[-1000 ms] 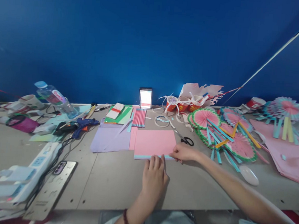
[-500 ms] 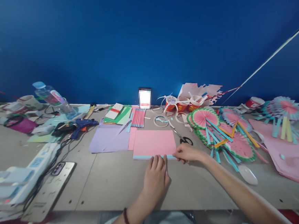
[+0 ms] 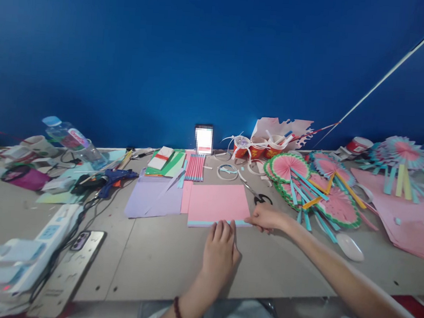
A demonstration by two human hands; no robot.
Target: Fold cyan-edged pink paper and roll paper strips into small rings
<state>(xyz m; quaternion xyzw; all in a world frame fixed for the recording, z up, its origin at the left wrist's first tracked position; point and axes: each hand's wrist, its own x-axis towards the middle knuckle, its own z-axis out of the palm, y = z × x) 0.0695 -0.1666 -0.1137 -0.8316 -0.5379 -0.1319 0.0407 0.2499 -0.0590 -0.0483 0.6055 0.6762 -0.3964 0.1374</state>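
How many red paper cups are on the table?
3, side by side at the back: left cup, middle cup, right cup. A red-and-white thing far right could be another, too blurry to tell.

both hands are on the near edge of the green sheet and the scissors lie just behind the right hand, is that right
Not quite: the sheet is pink, not green. In the head view the left hand and right hand are on its near edge, and the scissors lie just behind the right hand.
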